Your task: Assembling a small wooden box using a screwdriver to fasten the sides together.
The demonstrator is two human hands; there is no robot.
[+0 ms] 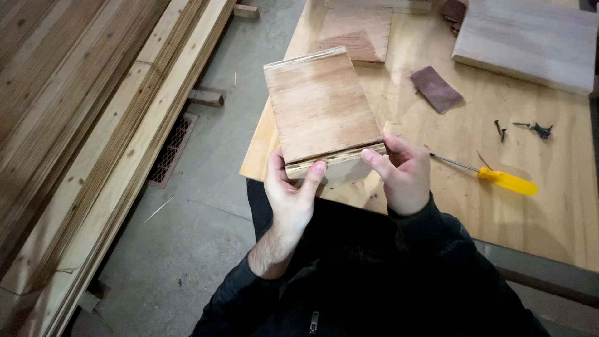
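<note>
A person holds two stacked plywood pieces point(321, 109) above the near edge of the worktop point(549, 206), in front of the chest. The left hand point(288, 196) and right hand point(402, 175) each clamp a near corner, thumbs on the end grain, fingers below. The plywood looks stiff and fairly light, with rough, splintery edges; the near-edge grip appears to keep both layers aligned. A yellow screwdriver point(506, 181), screws point(500, 130) and sandpaper point(435, 88) lie on the worktop.
</note>
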